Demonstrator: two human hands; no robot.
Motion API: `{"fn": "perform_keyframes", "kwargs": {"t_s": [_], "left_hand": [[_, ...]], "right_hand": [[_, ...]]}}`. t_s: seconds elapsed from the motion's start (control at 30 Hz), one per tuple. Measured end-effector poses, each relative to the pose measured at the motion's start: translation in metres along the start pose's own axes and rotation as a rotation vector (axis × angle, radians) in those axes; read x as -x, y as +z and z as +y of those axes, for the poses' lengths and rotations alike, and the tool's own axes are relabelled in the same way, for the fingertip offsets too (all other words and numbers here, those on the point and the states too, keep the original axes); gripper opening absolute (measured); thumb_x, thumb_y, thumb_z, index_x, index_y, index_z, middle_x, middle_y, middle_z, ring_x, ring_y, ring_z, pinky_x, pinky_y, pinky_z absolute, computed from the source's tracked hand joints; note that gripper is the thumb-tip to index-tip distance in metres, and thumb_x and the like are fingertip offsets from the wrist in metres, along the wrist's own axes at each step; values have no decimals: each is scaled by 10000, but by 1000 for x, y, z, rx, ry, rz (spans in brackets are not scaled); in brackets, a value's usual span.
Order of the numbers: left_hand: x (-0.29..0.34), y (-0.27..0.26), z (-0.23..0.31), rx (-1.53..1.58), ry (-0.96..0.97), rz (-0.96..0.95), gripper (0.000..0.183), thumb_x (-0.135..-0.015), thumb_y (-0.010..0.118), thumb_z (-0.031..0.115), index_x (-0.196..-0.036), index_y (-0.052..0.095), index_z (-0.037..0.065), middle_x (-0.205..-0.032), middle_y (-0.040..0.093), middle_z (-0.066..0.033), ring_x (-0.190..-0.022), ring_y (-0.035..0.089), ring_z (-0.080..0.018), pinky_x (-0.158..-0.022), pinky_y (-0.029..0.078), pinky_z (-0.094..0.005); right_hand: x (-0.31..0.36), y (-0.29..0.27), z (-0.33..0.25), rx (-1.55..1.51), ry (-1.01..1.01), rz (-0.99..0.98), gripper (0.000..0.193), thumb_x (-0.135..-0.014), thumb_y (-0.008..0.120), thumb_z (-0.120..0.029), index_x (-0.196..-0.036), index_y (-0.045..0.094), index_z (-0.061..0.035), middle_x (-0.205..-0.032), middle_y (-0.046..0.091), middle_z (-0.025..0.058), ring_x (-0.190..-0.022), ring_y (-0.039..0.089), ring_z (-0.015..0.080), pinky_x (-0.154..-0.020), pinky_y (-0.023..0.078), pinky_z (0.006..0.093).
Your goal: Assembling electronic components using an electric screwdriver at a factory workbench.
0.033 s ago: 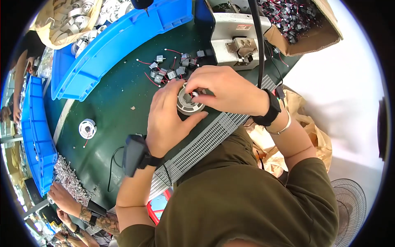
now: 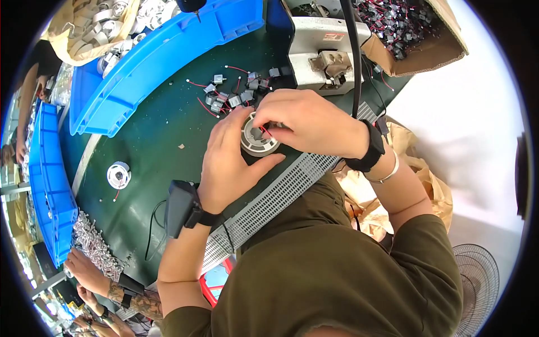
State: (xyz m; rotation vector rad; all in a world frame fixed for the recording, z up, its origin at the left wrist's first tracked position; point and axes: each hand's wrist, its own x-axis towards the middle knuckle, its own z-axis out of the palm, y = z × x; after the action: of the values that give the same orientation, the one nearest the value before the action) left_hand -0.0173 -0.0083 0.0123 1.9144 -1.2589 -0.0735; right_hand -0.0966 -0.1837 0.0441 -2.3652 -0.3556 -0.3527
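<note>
My left hand (image 2: 227, 160) is wrapped round the side of a round white plastic housing (image 2: 251, 147), its thumb along the near edge. The housing is ring-shaped, with slots about its rim, and is held low over the green bench. My right hand (image 2: 300, 121) reaches over it from the right, thumb and forefinger pinched above its opening. A short red wire (image 2: 265, 131) with a white plug shows at those fingertips; its far end is hidden. Just beyond my hands lies a loose cluster of small silver motors (image 2: 234, 101) with red wires.
Another white housing (image 2: 119, 175) lies at left on the green bench (image 2: 151, 146). Blue bins (image 2: 163, 62) stand behind and left. A metal press (image 2: 325, 53) and a carton (image 2: 412, 67) of motors are at back right. Co-workers' hands (image 2: 87, 272) show lower left, by small parts (image 2: 95, 241).
The red wire's white plug has shifted slightly down and right from my right fingertips. Both hands stay almost where they were, with the left wrist turned a little.
</note>
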Motion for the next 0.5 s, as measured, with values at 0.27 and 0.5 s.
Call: {"fn": "perform_keyframes", "kwargs": {"t_s": [0.27,0.5], "left_hand": [[-3,-5,-19,68,131,47,701,-606,830,155,-1200,494,-7,-1146,558,-195,-1062,538,-375,-906,440,-411],[-1,-8,-21,-67,409,142,404,-634,811,143,-982,636,35,-1104,579,-175,-991,588,-339,-824,501,-407]], "right_hand": [[-19,-10,-10,226,-195,-272,237,-748,650,-66,-970,572,-36,-1016,536,99,-922,539,277,-755,485,354],[-110,-39,-32,-150,-121,701,566,-791,707,-71,-1277,426,5,-1221,515,125,-1103,504,208,-930,411,359]]}}
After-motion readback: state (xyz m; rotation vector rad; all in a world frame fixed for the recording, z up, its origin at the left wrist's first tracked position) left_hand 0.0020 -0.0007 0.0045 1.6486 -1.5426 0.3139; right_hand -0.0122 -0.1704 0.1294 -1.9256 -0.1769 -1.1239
